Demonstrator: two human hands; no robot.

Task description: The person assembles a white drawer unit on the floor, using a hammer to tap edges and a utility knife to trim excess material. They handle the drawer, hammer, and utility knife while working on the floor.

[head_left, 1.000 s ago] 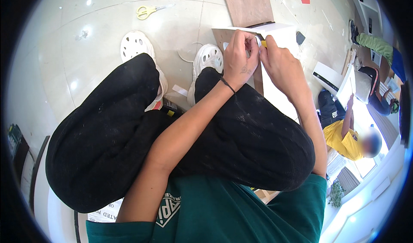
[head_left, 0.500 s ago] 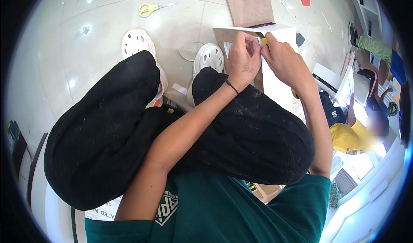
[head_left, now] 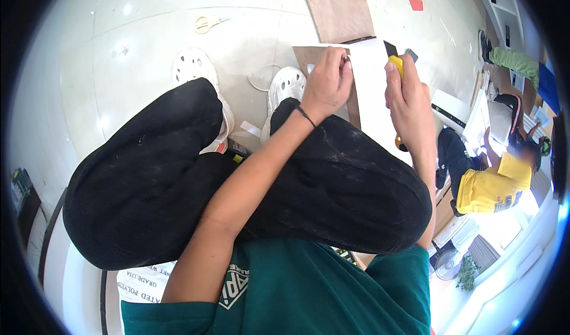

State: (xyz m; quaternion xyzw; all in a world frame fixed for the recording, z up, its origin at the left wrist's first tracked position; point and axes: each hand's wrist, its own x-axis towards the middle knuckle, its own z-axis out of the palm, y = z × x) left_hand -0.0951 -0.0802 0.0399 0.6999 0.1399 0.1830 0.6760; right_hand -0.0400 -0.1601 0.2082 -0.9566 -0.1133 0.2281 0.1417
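Gripping a dark-tipped yellow tool (head_left: 396, 66) in the right hand (head_left: 409, 103), near the right edge of a white panel (head_left: 372, 106). Curling the left hand (head_left: 328, 83) narrowly at that panel's left edge; cannot tell whether holding anything there. Past the far edge, a brown board (head_left: 340, 17) on the floor (head_left: 148, 38); farther left, yellow scissors (head_left: 203, 24).

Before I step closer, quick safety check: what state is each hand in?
Left hand: closed, fingers curled; whether it holds anything cannot be told.
Right hand: closed, holding the yellow tool.
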